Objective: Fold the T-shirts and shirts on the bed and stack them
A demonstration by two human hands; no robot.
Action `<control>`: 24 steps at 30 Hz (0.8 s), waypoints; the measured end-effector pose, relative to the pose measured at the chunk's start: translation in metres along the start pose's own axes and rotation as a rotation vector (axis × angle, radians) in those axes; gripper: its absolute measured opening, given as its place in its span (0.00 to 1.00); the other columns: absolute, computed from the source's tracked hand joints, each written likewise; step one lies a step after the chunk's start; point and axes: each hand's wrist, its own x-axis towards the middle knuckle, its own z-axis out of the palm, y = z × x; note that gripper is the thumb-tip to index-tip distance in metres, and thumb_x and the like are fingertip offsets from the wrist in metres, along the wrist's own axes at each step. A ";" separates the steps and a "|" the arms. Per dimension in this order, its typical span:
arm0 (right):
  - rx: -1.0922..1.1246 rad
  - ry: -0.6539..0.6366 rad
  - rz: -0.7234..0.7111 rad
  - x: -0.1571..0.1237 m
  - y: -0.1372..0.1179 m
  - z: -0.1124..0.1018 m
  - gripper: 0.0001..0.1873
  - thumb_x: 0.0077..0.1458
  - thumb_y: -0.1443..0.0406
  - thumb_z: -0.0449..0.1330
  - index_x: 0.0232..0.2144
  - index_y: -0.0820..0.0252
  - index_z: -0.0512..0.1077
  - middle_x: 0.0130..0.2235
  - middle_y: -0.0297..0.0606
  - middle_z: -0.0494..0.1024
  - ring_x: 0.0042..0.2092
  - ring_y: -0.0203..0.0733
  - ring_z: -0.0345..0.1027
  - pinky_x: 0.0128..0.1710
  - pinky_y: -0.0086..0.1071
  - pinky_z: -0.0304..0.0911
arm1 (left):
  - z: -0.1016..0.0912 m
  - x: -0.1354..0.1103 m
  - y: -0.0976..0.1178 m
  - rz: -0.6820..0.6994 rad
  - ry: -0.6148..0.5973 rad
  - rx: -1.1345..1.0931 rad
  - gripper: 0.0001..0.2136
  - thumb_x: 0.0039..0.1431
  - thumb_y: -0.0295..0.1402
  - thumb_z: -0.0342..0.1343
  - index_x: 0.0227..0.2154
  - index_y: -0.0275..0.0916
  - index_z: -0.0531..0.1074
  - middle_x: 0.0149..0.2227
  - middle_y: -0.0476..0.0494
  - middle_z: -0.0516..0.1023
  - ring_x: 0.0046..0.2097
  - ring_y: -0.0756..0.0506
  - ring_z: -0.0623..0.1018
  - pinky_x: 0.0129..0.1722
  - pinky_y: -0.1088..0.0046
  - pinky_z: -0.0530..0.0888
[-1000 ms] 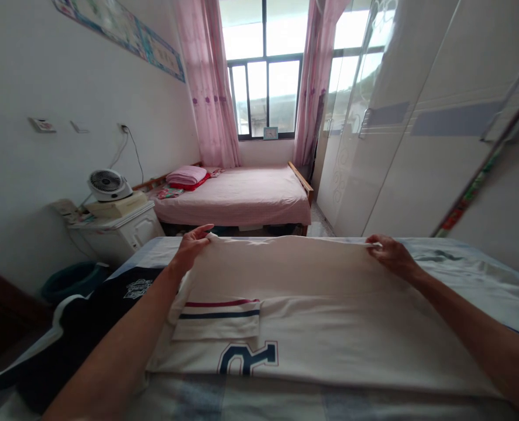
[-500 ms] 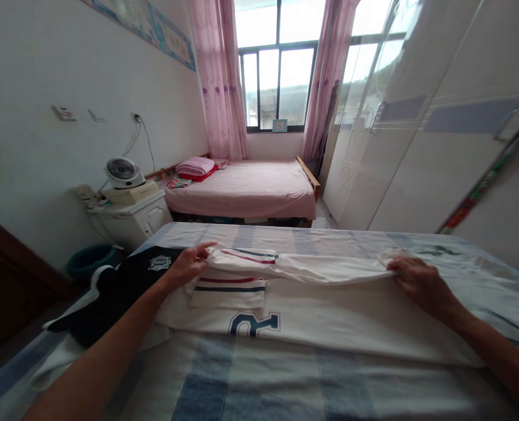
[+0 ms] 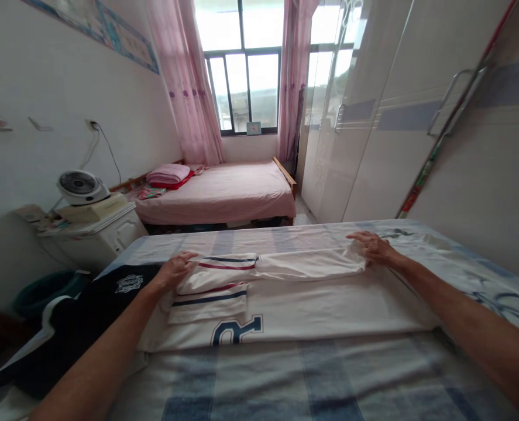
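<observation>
A white T-shirt [image 3: 320, 304] with navy and dark red stripes on its sleeves and a navy letter lies folded lengthwise across the bed in front of me. At its left end, my left hand [image 3: 178, 269] is closed on the cloth beside the upper striped sleeve; its fingertips are partly hidden. My right hand [image 3: 375, 250] grips the far right corner of the shirt, where the fabric is bunched under the fingers. A black garment [image 3: 105, 304] with a white emblem lies to the left, partly behind my left forearm.
The bed under the shirt has a blue-and-white checked sheet [image 3: 277, 386]. Behind it stands a pink-covered bed [image 3: 228, 193]. A fan [image 3: 81, 186] sits on a white cabinet [image 3: 105, 240] at left, above a green bin [image 3: 44, 292]. A wardrobe [image 3: 382, 158] lines the right.
My view has turned to the right. My right hand has moved away from me with the shirt's right corner, and the upper layer lies flatter. The left hand stays at the sleeve end.
</observation>
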 end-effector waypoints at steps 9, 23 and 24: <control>-0.118 0.059 0.016 -0.031 0.021 -0.020 0.07 0.45 0.69 0.53 0.25 0.56 0.71 0.44 0.46 0.76 0.49 0.51 0.65 0.46 0.43 0.56 | 0.016 0.004 -0.018 -0.163 -0.037 0.091 0.16 0.54 0.37 0.46 0.36 0.38 0.77 0.39 0.41 0.81 0.42 0.42 0.78 0.41 0.73 0.71; -0.217 -0.077 0.449 -0.002 -0.031 -0.016 0.17 0.53 0.55 0.54 0.32 0.62 0.75 0.46 0.49 0.75 0.53 0.56 0.59 0.51 0.51 0.51 | 0.015 0.001 -0.011 -0.259 0.005 0.020 0.16 0.53 0.41 0.48 0.33 0.40 0.77 0.36 0.43 0.81 0.40 0.42 0.78 0.34 0.75 0.68; -0.221 -0.087 0.474 0.000 -0.029 -0.013 0.16 0.53 0.57 0.54 0.33 0.63 0.75 0.46 0.51 0.74 0.53 0.56 0.60 0.51 0.51 0.51 | 0.015 0.002 -0.012 -0.273 0.005 0.004 0.15 0.52 0.41 0.48 0.32 0.40 0.77 0.35 0.43 0.81 0.40 0.42 0.78 0.34 0.76 0.68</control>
